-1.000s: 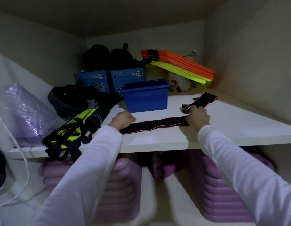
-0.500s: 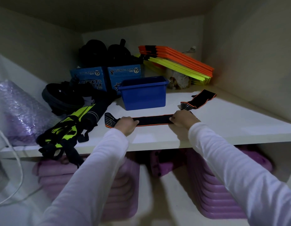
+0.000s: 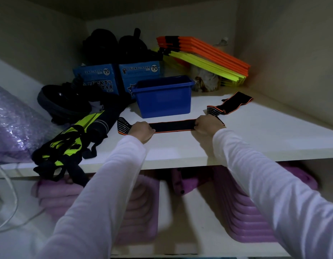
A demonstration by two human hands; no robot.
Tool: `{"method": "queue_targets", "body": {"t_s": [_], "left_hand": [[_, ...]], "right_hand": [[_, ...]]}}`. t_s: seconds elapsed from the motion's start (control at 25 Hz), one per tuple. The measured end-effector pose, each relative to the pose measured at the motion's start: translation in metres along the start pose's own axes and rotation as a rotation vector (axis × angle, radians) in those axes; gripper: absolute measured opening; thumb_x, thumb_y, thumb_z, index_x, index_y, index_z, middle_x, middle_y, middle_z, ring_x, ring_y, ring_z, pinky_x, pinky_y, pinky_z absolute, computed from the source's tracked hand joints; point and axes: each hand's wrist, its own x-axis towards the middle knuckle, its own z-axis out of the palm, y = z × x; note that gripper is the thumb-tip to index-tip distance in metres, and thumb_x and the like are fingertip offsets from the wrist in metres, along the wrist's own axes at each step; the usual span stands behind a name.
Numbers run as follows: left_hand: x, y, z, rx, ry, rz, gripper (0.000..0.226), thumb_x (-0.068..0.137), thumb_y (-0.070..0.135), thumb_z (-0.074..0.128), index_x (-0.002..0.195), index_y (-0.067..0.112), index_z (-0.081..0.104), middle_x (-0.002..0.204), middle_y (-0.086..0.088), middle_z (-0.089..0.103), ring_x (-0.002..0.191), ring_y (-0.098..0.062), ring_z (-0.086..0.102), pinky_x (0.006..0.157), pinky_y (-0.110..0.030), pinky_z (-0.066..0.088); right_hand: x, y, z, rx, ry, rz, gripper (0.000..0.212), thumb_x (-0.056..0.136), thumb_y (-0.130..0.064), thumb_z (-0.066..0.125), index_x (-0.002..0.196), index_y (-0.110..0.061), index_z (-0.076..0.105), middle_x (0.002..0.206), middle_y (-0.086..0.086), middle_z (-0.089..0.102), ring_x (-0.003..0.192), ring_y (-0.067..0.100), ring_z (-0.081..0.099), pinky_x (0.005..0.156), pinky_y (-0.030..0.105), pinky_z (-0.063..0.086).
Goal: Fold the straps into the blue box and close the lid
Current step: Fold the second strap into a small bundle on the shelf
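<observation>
A black strap with orange edging point(image 3: 173, 125) lies stretched flat across the white shelf point(image 3: 264, 135), just in front of the open blue box point(image 3: 164, 98). My left hand point(image 3: 142, 130) grips it near its striped left end, and my right hand point(image 3: 206, 125) grips it at the right. Past my right hand the same kind of strap point(image 3: 234, 102) runs on toward the back right; I cannot tell whether it is the same piece. No lid is in sight.
Two blue "Lucky Star" cartons point(image 3: 117, 77) stand behind the box, with black gear on top. Orange and yellow flat markers point(image 3: 208, 55) lean at the back right. Black-and-yellow straps point(image 3: 68, 146) hang over the shelf's left front edge. Purple mats point(image 3: 242, 212) sit below.
Both hands have slid left along the shelf, pulling the strap straight and flat. Its striped left end now shows beyond my left hand.
</observation>
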Motion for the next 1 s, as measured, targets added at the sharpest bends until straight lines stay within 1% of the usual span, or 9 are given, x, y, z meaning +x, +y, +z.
{"method": "queue_targets", "body": {"t_s": [0.28, 0.48, 0.6, 0.68, 0.72, 0.76, 0.84, 0.92, 1.0], "left_hand": [[0.005, 0.006, -0.002, -0.002, 0.002, -0.029, 0.038, 0.095, 0.031, 0.043, 0.106, 0.001, 0.064, 0.112, -0.017, 0.065, 0.104, -0.033, 0.06, 0.084, -0.034, 0.046], [0.011, 0.023, -0.015, 0.073, -0.079, -0.072, 0.037, 0.092, 0.032, 0.05, 0.114, 0.002, 0.058, 0.099, -0.011, 0.059, 0.085, -0.026, 0.054, 0.071, -0.029, 0.041], [0.02, 0.053, -0.025, 0.167, -0.039, -0.029, 0.038, 0.091, 0.032, 0.05, 0.118, 0.006, 0.056, 0.11, -0.012, 0.059, 0.1, -0.028, 0.058, 0.077, -0.032, 0.045], [0.032, 0.086, -0.031, 0.094, 0.031, 0.055, 0.033, 0.091, 0.029, 0.049, 0.11, 0.005, 0.06, 0.114, -0.016, 0.061, 0.105, -0.031, 0.06, 0.073, -0.032, 0.043], [0.04, 0.104, -0.033, 0.005, 0.038, 0.103, 0.031, 0.091, 0.028, 0.049, 0.101, 0.003, 0.064, 0.106, -0.019, 0.063, 0.102, -0.033, 0.061, 0.069, -0.03, 0.04], [0.048, 0.121, -0.036, -0.087, 0.026, 0.156, 0.029, 0.091, 0.028, 0.05, 0.087, 0.003, 0.065, 0.094, -0.023, 0.062, 0.096, -0.034, 0.062, 0.068, -0.03, 0.038], [0.066, 0.155, -0.038, -0.203, -0.003, 0.274, 0.035, 0.091, 0.027, 0.051, 0.062, 0.008, 0.053, 0.071, -0.013, 0.053, 0.077, -0.028, 0.057, 0.069, -0.029, 0.036], [0.083, 0.182, -0.032, -0.22, -0.056, 0.345, 0.041, 0.092, 0.026, 0.051, 0.054, 0.013, 0.041, 0.063, -0.004, 0.045, 0.068, -0.021, 0.046, 0.07, -0.027, 0.034], [0.099, 0.206, -0.018, -0.224, -0.128, 0.381, 0.037, 0.092, 0.024, 0.052, 0.058, 0.012, 0.044, 0.074, -0.011, 0.053, 0.075, -0.02, 0.048, 0.071, -0.026, 0.034]], "right_hand": [[0.0, 0.004, -0.002, 0.007, 0.003, -0.038, 0.033, 0.093, -0.023, 0.044, 0.118, -0.01, 0.062, 0.116, 0.012, 0.065, 0.107, 0.031, 0.061, 0.083, 0.031, 0.047], [-0.004, 0.02, -0.012, 0.176, -0.053, -0.126, 0.028, 0.09, -0.025, 0.048, 0.106, -0.012, 0.066, 0.112, 0.008, 0.066, 0.108, 0.028, 0.06, 0.082, 0.028, 0.043], [-0.002, 0.046, -0.032, 0.326, 0.025, -0.072, 0.032, 0.096, -0.021, 0.045, 0.115, -0.006, 0.066, 0.123, 0.012, 0.063, 0.119, 0.028, 0.054, 0.087, 0.027, 0.04], [0.004, 0.074, -0.041, 0.408, 0.086, 0.057, 0.032, 0.095, -0.02, 0.047, 0.117, -0.005, 0.065, 0.123, 0.015, 0.063, 0.118, 0.031, 0.056, 0.078, 0.027, 0.042], [0.007, 0.088, -0.044, 0.405, 0.079, 0.117, 0.032, 0.095, -0.02, 0.048, 0.118, -0.005, 0.064, 0.124, 0.015, 0.063, 0.118, 0.031, 0.056, 0.074, 0.025, 0.041], [0.01, 0.101, -0.045, 0.381, 0.059, 0.16, 0.033, 0.094, -0.02, 0.049, 0.12, -0.005, 0.063, 0.127, 0.014, 0.061, 0.12, 0.03, 0.056, 0.076, 0.025, 0.04], [0.011, 0.124, -0.045, 0.292, 0.037, 0.219, 0.036, 0.093, -0.024, 0.05, 0.124, -0.009, 0.06, 0.133, 0.009, 0.059, 0.124, 0.025, 0.053, 0.087, 0.027, 0.04], [0.014, 0.147, -0.038, 0.234, 0.03, 0.281, 0.036, 0.086, -0.033, 0.052, 0.113, -0.012, 0.064, 0.127, 0.007, 0.062, 0.116, 0.023, 0.057, 0.082, 0.025, 0.041], [0.017, 0.165, -0.031, 0.246, 0.023, 0.326, 0.034, 0.081, -0.036, 0.052, 0.102, -0.014, 0.067, 0.119, 0.004, 0.065, 0.108, 0.022, 0.06, 0.079, 0.025, 0.043]]}}
